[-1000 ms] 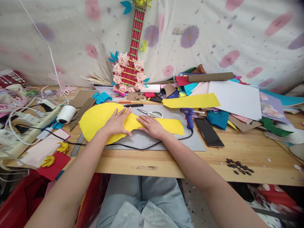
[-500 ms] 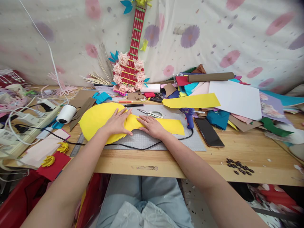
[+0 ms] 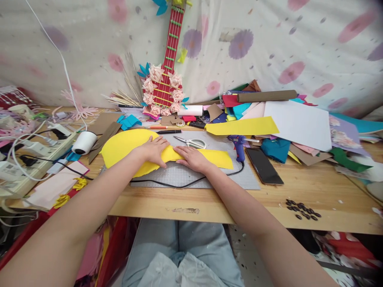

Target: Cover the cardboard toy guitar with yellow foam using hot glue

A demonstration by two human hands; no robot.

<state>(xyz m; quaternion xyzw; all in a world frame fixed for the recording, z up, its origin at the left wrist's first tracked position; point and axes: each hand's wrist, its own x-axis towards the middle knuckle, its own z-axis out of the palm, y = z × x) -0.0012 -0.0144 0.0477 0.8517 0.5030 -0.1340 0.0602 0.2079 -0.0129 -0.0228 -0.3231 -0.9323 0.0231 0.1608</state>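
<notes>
A yellow guitar-shaped piece, felt or foam sheet by its look, lies on the grey cutting mat (image 3: 249,181); its wide rounded body (image 3: 124,148) is to the left and its neck strip (image 3: 218,158) to the right. My left hand (image 3: 153,151) rests on it with fingers spread, where the body narrows. On the start of the neck lies my right hand (image 3: 192,158), palm down and fingers outstretched. Both hands press on the surface and partly hide it. Scissors (image 3: 193,142) and a black marker (image 3: 169,131) lie just beyond them.
A blue glue gun (image 3: 238,148) stands right of the neck; its black cable (image 3: 179,186) runs in front of my hands. A phone (image 3: 265,166) and dark beads (image 3: 303,209) lie right. Behind leans a red flowered guitar (image 3: 167,79). Power strips (image 3: 38,161) crowd the left.
My left hand has shifted slightly right, toward my right hand, and its fingers are a little closer together. The left forearm has swung over the red sheet. My right hand stays in place.
</notes>
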